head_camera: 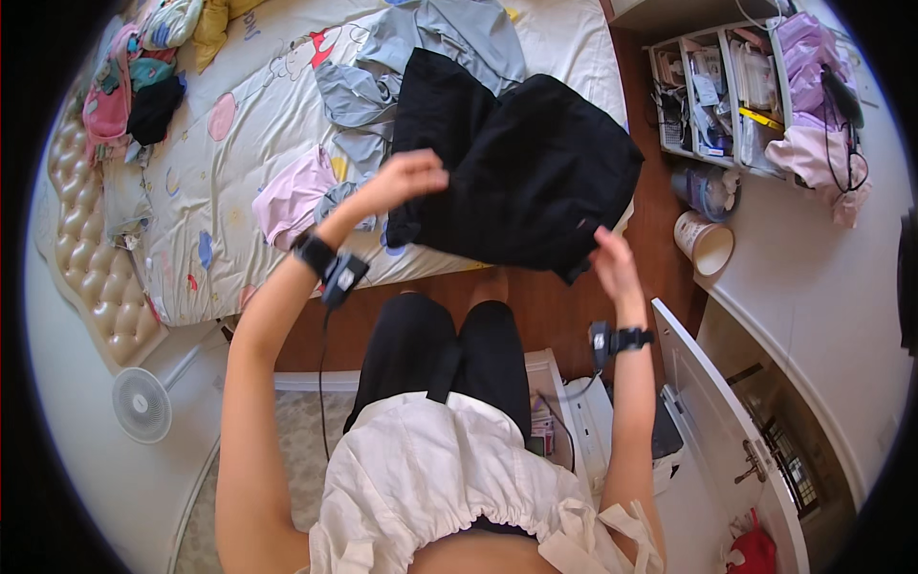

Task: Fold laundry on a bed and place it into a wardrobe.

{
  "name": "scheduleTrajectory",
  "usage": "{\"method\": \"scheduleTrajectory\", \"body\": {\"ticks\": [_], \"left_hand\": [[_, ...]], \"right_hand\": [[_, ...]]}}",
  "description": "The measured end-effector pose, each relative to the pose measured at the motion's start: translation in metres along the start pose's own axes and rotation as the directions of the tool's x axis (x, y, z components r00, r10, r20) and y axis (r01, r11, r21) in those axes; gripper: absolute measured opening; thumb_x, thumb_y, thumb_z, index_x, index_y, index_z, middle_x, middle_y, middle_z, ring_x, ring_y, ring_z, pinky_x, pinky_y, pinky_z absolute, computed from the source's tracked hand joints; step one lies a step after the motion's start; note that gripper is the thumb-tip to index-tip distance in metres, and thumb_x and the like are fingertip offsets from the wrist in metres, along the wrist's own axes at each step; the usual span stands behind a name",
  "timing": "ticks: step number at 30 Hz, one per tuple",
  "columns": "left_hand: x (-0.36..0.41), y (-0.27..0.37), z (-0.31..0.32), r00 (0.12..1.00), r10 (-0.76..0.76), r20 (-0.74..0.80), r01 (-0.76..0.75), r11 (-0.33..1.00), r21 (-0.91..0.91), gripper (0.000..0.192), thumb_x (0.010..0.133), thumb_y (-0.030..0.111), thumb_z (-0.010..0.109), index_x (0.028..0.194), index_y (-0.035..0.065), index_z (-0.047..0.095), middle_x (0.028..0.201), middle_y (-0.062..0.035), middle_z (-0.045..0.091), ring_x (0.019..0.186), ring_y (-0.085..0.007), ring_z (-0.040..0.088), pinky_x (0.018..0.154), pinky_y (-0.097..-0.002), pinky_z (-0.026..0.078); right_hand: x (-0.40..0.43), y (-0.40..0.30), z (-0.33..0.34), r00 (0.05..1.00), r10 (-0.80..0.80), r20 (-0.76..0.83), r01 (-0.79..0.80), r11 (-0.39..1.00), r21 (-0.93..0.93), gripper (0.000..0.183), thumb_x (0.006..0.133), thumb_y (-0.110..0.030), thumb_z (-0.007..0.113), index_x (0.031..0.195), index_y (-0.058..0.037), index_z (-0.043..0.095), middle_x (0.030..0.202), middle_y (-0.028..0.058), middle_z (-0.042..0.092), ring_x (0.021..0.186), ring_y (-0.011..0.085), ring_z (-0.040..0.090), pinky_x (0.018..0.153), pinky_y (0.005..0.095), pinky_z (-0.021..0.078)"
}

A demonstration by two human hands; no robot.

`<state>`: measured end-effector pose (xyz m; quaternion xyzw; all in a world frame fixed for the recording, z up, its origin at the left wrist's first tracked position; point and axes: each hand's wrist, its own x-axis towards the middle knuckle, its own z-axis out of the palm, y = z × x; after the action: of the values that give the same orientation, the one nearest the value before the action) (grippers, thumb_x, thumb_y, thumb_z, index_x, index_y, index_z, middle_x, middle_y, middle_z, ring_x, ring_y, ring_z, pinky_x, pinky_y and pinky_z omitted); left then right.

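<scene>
A pair of black shorts (531,179) spreads in front of me over the near edge of the bed, its two legs pointing away. My left hand (412,176), blurred, lies over the left side of the shorts with curled fingers; whether it grips the cloth is unclear. At the near right corner, my right hand (614,264) pinches the edge of the shorts. Beneath and beyond them lies a crumpled grey-blue garment (452,36). A light pink garment (297,194) rests on the bed left of my left hand.
The bed has a cartoon-print sheet (229,186) and a tufted headboard (100,265). Clothes (136,86) are heaped at the far left. To the right are a divided organizer (717,93), a paper tub (703,242) and an open white door (731,409). A white fan (142,405) stands at left.
</scene>
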<state>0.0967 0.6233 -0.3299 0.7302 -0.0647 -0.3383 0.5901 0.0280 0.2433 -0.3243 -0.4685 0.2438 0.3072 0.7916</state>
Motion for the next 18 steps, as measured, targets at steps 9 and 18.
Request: {"method": "scheduleTrajectory", "body": {"ticks": [9, 18], "left_hand": [[0.169, -0.057, -0.034, 0.81, 0.301, -0.503, 0.174, 0.697, 0.696, 0.039, 0.081, 0.038, 0.06, 0.103, 0.0058, 0.056, 0.102, -0.0076, 0.058, 0.098, -0.0238, 0.054, 0.084, -0.0364, 0.042], [0.168, -0.065, -0.066, 0.663, -0.047, -0.747, 0.685, 0.442, 0.58, 0.061, 0.076, 0.052, 0.058, 0.112, 0.0031, 0.05, 0.107, -0.0156, 0.057, 0.105, -0.0318, 0.05, 0.085, -0.0473, 0.036]], "right_hand": [[0.147, -0.048, -0.033, 0.901, -0.203, -0.384, 0.061, 0.934, -0.351, 0.043, 0.084, -0.025, 0.056, 0.12, -0.0017, 0.049, 0.122, 0.0084, 0.051, 0.114, 0.0176, 0.044, 0.099, 0.0286, 0.0262], [0.121, 0.074, -0.173, 0.518, -0.3, -0.801, -0.417, 0.729, -0.543, 0.068, 0.066, -0.037, 0.074, 0.111, 0.0081, 0.049, 0.114, 0.023, 0.051, 0.109, 0.0338, 0.048, 0.094, 0.0362, 0.0369]]}}
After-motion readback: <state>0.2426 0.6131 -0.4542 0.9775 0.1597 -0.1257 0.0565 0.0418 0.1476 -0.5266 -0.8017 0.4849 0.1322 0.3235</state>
